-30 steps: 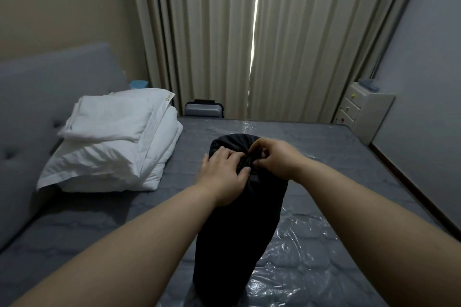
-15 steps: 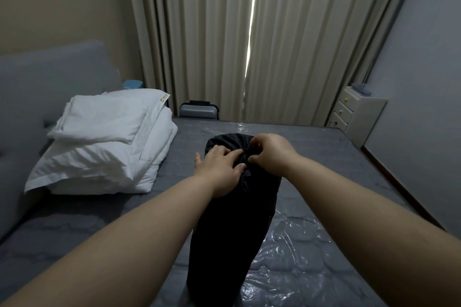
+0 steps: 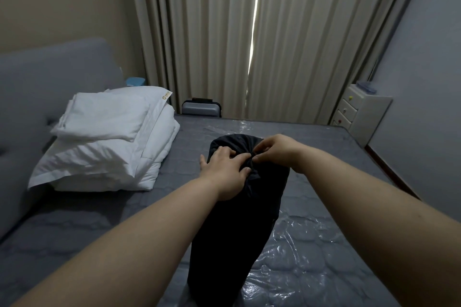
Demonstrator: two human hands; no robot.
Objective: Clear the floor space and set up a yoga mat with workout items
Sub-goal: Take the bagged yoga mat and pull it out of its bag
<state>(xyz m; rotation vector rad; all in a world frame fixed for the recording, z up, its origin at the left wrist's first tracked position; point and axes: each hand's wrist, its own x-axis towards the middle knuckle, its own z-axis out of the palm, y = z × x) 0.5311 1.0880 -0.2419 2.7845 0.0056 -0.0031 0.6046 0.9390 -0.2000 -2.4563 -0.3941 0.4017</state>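
Note:
A tall black fabric bag, cylinder-shaped and gathered shut at its top, stands upright on the grey mattress. Its contents are hidden. My left hand rests on the bag's top left side, fingers pressing the gathered cloth. My right hand pinches the bunched cloth at the top centre, fingertips meeting those of the left hand.
Folded white bedding and a pillow lie at the left by the grey headboard. Clear plastic wrap covers the mattress's right part. A grey suitcase stands behind the bed by the curtains; a white drawer unit sits at the right wall.
Both hands stay at the bag's gathered top; the fingers have shifted slightly on the cloth. The view has drifted a little.

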